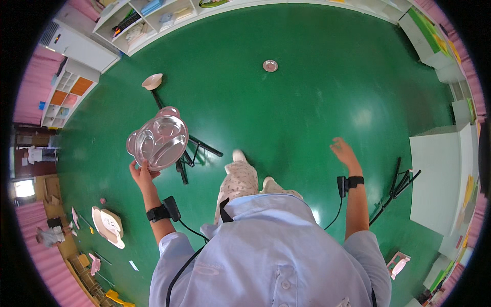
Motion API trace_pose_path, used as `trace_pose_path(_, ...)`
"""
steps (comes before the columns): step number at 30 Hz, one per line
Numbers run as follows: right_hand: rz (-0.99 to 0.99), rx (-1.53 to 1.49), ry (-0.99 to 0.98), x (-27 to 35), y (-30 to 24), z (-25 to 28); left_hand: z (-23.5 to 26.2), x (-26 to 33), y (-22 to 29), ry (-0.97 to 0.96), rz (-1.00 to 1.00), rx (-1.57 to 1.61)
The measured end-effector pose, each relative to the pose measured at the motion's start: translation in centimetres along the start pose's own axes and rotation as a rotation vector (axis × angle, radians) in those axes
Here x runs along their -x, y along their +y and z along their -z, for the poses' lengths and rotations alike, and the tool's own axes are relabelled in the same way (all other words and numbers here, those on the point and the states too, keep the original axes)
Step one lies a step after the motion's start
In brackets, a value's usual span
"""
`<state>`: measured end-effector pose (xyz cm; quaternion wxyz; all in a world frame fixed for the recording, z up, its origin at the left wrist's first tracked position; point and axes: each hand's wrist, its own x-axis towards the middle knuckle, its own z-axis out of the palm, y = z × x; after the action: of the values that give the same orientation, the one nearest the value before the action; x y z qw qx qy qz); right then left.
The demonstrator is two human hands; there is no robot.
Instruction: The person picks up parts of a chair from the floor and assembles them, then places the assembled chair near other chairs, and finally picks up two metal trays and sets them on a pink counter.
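My left hand [143, 175] grips the lower rim of a divided metal plate [168, 157]. The plate is shaped like a bear's head, with pink edging, two ears and several shiny compartments that hold nothing. It hangs in the air in front of a black tripod [204, 147], hiding part of it. Out to the right, my right hand [345, 153] is held over the green floor with its fingers apart and nothing in it. A small round metal dish [270, 66] lies on the floor farther ahead.
A pale pink basin [152, 82] is at the tripod's far end. Left lies a cream tub [105, 225]. Another black tripod [394, 192] stands right, beside a white cabinet [440, 176]. Open shelves [163, 20] line the far wall. Two people [40, 155] are at the far left.
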<state>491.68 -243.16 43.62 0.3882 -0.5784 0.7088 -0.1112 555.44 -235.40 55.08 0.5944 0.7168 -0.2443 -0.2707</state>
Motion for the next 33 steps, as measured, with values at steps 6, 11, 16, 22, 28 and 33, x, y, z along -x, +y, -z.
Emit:
trace_pose_path(6,-0.103,-0.058,-0.046,-14.6,-6.4,-0.6,-8.2,-14.4,0.3,-0.031,-0.011,-0.053)
trace_pose_path(11,-0.251,-0.24,-0.088,-21.3,-6.2,-2.2,-17.3,-27.7,3.3,-0.099,0.015,-0.138)
trace_pose_path(16,-0.41,-0.4,-0.043,-26.7,-9.2,-4.3,-26.5,-39.9,7.8,-0.11,-0.021,-0.163)
trace_pose_path(22,-0.604,-1.083,-0.074,-37.5,2.1,-13.2,-41.8,-52.7,7.6,-0.235,0.053,-0.206)
trace_pose_path(28,-0.994,-1.162,-0.146,-48.0,-7.5,-16.0,-46.4,-64.9,5.6,-0.316,0.073,-0.265)
trace_pose_path(33,-1.075,-1.189,-0.158,-55.8,-4.5,-26.6,-53.6,-71.2,-0.3,-0.341,-0.114,-0.559)
